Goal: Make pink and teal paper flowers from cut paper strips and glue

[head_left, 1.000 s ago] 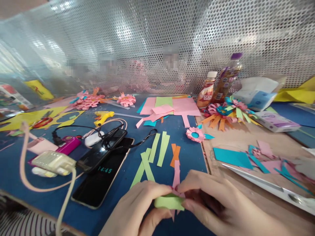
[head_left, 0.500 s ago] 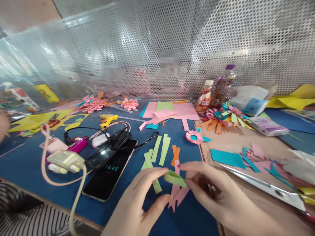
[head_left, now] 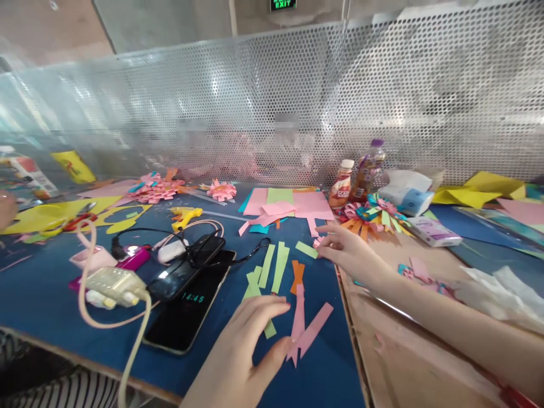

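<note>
My left hand (head_left: 250, 345) is held above the blue table with thumb and fingers apart, holding nothing. Beneath and beside it are light green paper strips (head_left: 279, 269), an orange strip pair (head_left: 298, 276) and pink strips (head_left: 317, 328) with notched ends. My right hand (head_left: 346, 249) reaches farther out, its fingers closed over a pink paper flower (head_left: 317, 242), of which only a sliver of edge shows. A single green strip (head_left: 306, 249) lies right by those fingertips; whether they touch it I cannot make out.
On the left sit a phone (head_left: 191, 303), a power bank (head_left: 187, 272), cables and a charger (head_left: 114, 286). Farther back are a yellow glue gun (head_left: 185, 216), pink paper sheets (head_left: 312, 203), bottles (head_left: 341, 186) and finished paper flowers (head_left: 376, 214). Tissue (head_left: 497, 294) lies at right.
The green strip that both hands held curled is now out of my left hand and flat near my right fingertips. My right hand has moved forward to the pink flower; my left stays put.
</note>
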{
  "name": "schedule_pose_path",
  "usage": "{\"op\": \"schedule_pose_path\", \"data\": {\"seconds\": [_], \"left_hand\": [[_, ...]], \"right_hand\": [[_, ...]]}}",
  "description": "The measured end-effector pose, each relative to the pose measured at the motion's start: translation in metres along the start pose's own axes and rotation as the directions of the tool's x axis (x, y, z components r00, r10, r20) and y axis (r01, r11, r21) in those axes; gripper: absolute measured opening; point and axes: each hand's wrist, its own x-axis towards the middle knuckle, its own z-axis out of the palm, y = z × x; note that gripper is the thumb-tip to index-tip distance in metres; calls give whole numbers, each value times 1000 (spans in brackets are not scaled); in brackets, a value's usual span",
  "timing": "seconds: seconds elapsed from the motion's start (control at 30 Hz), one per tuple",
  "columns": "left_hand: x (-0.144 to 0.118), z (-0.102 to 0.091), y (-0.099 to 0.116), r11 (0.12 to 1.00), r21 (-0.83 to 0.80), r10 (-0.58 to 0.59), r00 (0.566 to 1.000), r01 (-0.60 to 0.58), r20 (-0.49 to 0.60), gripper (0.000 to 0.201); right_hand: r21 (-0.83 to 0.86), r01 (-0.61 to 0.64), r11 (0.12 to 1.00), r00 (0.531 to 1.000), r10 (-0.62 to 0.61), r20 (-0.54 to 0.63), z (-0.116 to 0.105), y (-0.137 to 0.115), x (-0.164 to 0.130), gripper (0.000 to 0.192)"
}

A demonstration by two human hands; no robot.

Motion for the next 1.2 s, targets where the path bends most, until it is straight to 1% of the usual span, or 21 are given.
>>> {"op": "schedule_pose_path", "data": {"seconds": [0.07, 0.13, 0.2, 0.27, 0.33, 0.4, 0.43, 0.47, 0.6, 0.7, 0.8, 0.87, 1.0, 1.2], "left_hand": [[0, 0, -1, 1000, 2, 10, 1000, -10, -2, 29], [0, -1, 0, 1000, -1, 20, 1000, -20, -5, 29], [0, -2, 2, 999, -15, 35, 999, -35, -5, 28], [0, -3, 4, 998, -36, 42, 999, -42, -1, 27], [0, -5, 5, 998, -49, 32, 999, -32, -3, 26], [0, -6, 7, 998, -58, 14, 1000, -14, -11, 26], [0, -6, 7, 998, -66, 8, 1000, -10, -19, 25], [0, -7, 7, 997, -78, 10, 1000, -12, -27, 25], [1, -6, 5, 993, -108, 31, 998, -37, -58, 25], [2, -2, 3, 991, -115, 56, 995, -66, -86, 23], [3, 0, 2, 989, -116, 79, 990, -92, -113, 23], [3, 0, 2, 988, -109, 91, 988, -105, -122, 23], [3, -4, 5, 988, -96, 106, 987, -118, -124, 22], [3, -7, 6, 986, -112, 111, 989, -121, -94, 24]], "right_hand": [[-112, 6, 994, 994, 6, 106, 1, 1, 18, 42], [-219, 37, 975, 980, 7, 197, 3, -1, 30, 43], [-362, 105, 926, 956, 7, 294, 4, -7, 39, 37], [-521, 207, 828, 932, -6, 362, 4, -14, 46, 28], [-662, 315, 680, 928, -74, 366, 6, -20, 56, 26], [-760, 369, 535, 928, -159, 338, 9, -22, 69, 30], [-784, 377, 494, 926, -182, 331, 12, -22, 77, 32], [-796, 382, 470, 924, -188, 332, 15, -21, 84, 35], [-789, 448, 421, 894, -190, 407, 31, -16, 112, 40], [-769, 496, 402, 868, -207, 452, 43, -14, 127, 44], [-763, 507, 401, 862, -232, 451, 52, -14, 139, 49], [-763, 502, 407, 865, -247, 437, 55, -13, 145, 48], [-755, 504, 420, 864, -259, 432, 55, -4, 145, 44], [-746, 509, 430, 861, -275, 429, 44, 6, 127, 44]]}}
